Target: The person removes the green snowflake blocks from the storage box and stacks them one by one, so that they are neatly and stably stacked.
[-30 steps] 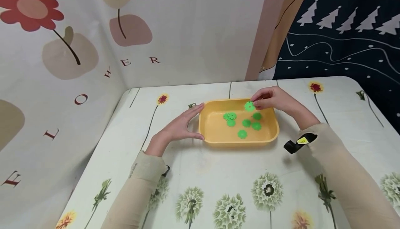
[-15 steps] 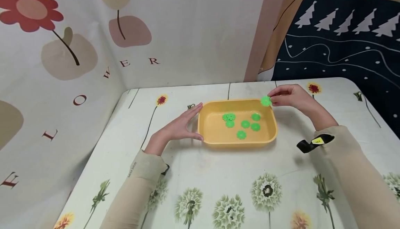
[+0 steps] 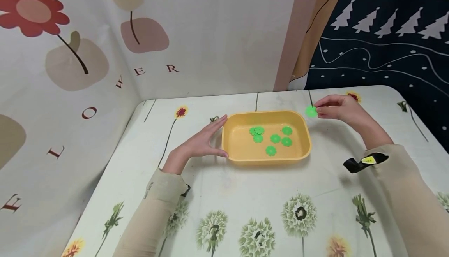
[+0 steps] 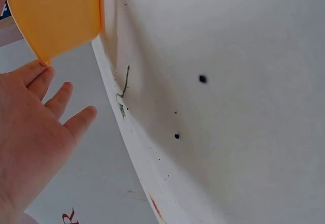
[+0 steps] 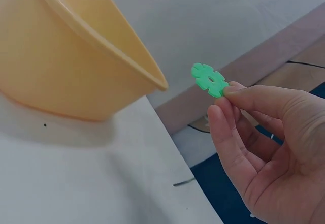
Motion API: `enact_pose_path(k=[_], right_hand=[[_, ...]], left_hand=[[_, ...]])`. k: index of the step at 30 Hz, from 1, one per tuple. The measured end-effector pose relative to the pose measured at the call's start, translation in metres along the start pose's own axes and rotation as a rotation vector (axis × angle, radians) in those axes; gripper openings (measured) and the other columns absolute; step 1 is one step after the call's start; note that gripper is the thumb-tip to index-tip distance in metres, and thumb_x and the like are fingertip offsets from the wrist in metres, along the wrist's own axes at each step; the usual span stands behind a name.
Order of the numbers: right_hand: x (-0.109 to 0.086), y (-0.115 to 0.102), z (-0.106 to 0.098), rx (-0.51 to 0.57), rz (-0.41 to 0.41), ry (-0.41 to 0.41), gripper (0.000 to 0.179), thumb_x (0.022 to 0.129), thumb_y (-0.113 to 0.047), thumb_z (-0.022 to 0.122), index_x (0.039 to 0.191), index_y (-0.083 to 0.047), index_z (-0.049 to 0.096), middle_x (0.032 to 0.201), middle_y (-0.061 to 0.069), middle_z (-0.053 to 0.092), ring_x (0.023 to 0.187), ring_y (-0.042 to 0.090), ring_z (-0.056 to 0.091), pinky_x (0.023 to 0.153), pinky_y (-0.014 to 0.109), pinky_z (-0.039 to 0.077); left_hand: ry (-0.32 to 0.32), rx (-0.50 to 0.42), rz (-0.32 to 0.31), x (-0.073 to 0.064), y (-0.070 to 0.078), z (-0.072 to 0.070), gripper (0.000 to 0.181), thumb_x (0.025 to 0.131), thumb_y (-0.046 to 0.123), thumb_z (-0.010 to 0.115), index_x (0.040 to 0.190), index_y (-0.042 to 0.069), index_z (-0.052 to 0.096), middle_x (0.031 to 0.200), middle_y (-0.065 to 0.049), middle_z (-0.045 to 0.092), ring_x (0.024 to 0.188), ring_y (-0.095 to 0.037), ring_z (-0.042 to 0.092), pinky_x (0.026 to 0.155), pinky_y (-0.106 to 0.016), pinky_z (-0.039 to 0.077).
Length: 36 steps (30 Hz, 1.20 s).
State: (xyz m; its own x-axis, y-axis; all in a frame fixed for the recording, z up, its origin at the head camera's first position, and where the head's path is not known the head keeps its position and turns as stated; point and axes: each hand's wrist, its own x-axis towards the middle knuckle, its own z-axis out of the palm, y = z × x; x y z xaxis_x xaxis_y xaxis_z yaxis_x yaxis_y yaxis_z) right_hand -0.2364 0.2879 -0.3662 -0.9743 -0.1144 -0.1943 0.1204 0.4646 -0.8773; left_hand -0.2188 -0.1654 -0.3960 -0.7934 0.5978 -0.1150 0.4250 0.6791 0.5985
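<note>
A yellow tray [image 3: 242, 154] stands on the table with several green flower-shaped discs [image 3: 271, 150] lying in it; a few overlap at its left. My left hand [image 3: 201, 142] rests at the tray's left end, fingers extended, thumb and fingertips at the rim. In the left wrist view, fingertips [image 4: 46, 74] touch the corner of the tray. My right hand [image 3: 342, 109] is beyond the tray's back right corner, pinching one green notched disc [image 5: 209, 80] by its edge between thumb and fingers. That disc has a small slot in its middle and is held above the table, outside the tray.
The table [image 3: 245, 194] wears a white cloth printed with flowers. A pale printed curtain [image 3: 217, 35] hangs behind and to the left, and a dark cloth with white trees [image 3: 386, 50] hangs at the back right.
My right hand has lifted the green disc from over the tray, across its back right corner, and out to the right. My left hand has stayed at the tray's left end.
</note>
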Motion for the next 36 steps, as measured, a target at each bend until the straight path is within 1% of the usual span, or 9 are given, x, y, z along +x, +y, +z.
enact_pose_path(k=[7, 11, 15, 21, 25, 28, 30, 33, 36], right_hand=[[-0.001, 0.008, -0.004, 0.017, -0.007, 0.019, 0.013, 0.094, -0.024, 0.07, 0.107, -0.026, 0.072, 0.091, -0.022, 0.066, 0.083, 0.001, 0.068, 0.082, 0.02, 0.059], [-0.001, 0.015, -0.007, 0.027, -0.019, 0.022, 0.014, 0.094, -0.021, 0.07, 0.109, -0.022, 0.072, 0.092, -0.022, 0.066, 0.083, 0.0, 0.068, 0.079, 0.017, 0.058], [-0.002, 0.022, -0.009, 0.039, -0.028, 0.03, 0.017, 0.093, -0.023, 0.072, 0.109, -0.019, 0.073, 0.094, -0.02, 0.066, 0.082, 0.001, 0.069, 0.076, 0.015, 0.058], [-0.004, 0.027, -0.011, 0.052, -0.025, 0.042, 0.011, 0.093, -0.023, 0.071, 0.102, -0.028, 0.073, 0.093, -0.021, 0.065, 0.082, -0.001, 0.069, 0.077, 0.016, 0.058], [-0.004, 0.03, -0.011, 0.081, -0.003, 0.04, 0.016, 0.094, -0.018, 0.07, 0.098, -0.034, 0.073, 0.09, -0.023, 0.066, 0.082, -0.002, 0.068, 0.078, 0.016, 0.058], [0.001, 0.04, -0.014, 0.11, 0.003, 0.037, 0.014, 0.092, -0.018, 0.073, 0.102, -0.028, 0.074, 0.092, -0.02, 0.067, 0.082, 0.0, 0.069, 0.077, 0.017, 0.059], [0.008, 0.053, -0.016, 0.123, 0.0, 0.048, 0.018, 0.088, -0.025, 0.077, 0.106, -0.022, 0.074, 0.094, -0.018, 0.068, 0.082, 0.002, 0.071, 0.076, 0.017, 0.059], [0.019, 0.075, -0.02, 0.159, -0.011, 0.061, 0.039, 0.08, -0.037, 0.083, 0.111, -0.015, 0.073, 0.096, -0.016, 0.07, 0.082, 0.003, 0.072, 0.075, 0.017, 0.059], [0.02, 0.078, -0.019, 0.163, 0.002, 0.071, 0.036, 0.079, -0.038, 0.084, 0.109, -0.02, 0.074, 0.094, -0.018, 0.07, 0.082, 0.002, 0.072, 0.076, 0.018, 0.059]], left_hand=[[0.002, -0.002, 0.009, 0.0, 0.0, 0.0, 0.122, 0.07, 0.05, 0.087, 0.162, 0.021, 0.013, 0.17, 0.007, 0.006, 0.157, -0.027, 0.009, 0.123, -0.058, 0.021], [0.001, -0.009, 0.014, -0.001, 0.0, 0.0, 0.121, 0.07, 0.05, 0.087, 0.162, 0.02, 0.013, 0.17, 0.007, 0.006, 0.157, -0.027, 0.009, 0.123, -0.058, 0.021], [0.0, -0.004, 0.009, -0.001, 0.0, 0.0, 0.121, 0.071, 0.05, 0.087, 0.162, 0.02, 0.014, 0.17, 0.007, 0.006, 0.157, -0.026, 0.009, 0.123, -0.059, 0.021], [-0.001, -0.004, 0.007, -0.001, 0.0, 0.0, 0.12, 0.071, 0.047, 0.088, 0.162, 0.021, 0.013, 0.17, 0.009, 0.006, 0.157, -0.024, 0.008, 0.123, -0.058, 0.02], [-0.001, -0.003, 0.009, -0.001, 0.001, 0.0, 0.12, 0.071, 0.047, 0.088, 0.162, 0.022, 0.013, 0.17, 0.009, 0.006, 0.157, -0.024, 0.008, 0.123, -0.057, 0.02], [-0.001, -0.001, 0.009, -0.001, 0.001, -0.001, 0.121, 0.07, 0.049, 0.087, 0.162, 0.022, 0.012, 0.17, 0.009, 0.006, 0.157, -0.025, 0.008, 0.123, -0.058, 0.02], [-0.001, -0.003, 0.007, -0.001, 0.001, -0.001, 0.122, 0.07, 0.051, 0.087, 0.162, 0.023, 0.012, 0.17, 0.009, 0.006, 0.157, -0.025, 0.008, 0.123, -0.058, 0.021], [-0.001, -0.005, 0.0, -0.001, 0.0, -0.001, 0.122, 0.07, 0.051, 0.087, 0.162, 0.024, 0.012, 0.169, 0.011, 0.005, 0.157, -0.026, 0.009, 0.123, -0.058, 0.021], [-0.002, -0.007, -0.005, -0.001, 0.0, 0.0, 0.121, 0.071, 0.051, 0.087, 0.162, 0.024, 0.012, 0.169, 0.012, 0.005, 0.157, -0.025, 0.008, 0.123, -0.058, 0.02]])
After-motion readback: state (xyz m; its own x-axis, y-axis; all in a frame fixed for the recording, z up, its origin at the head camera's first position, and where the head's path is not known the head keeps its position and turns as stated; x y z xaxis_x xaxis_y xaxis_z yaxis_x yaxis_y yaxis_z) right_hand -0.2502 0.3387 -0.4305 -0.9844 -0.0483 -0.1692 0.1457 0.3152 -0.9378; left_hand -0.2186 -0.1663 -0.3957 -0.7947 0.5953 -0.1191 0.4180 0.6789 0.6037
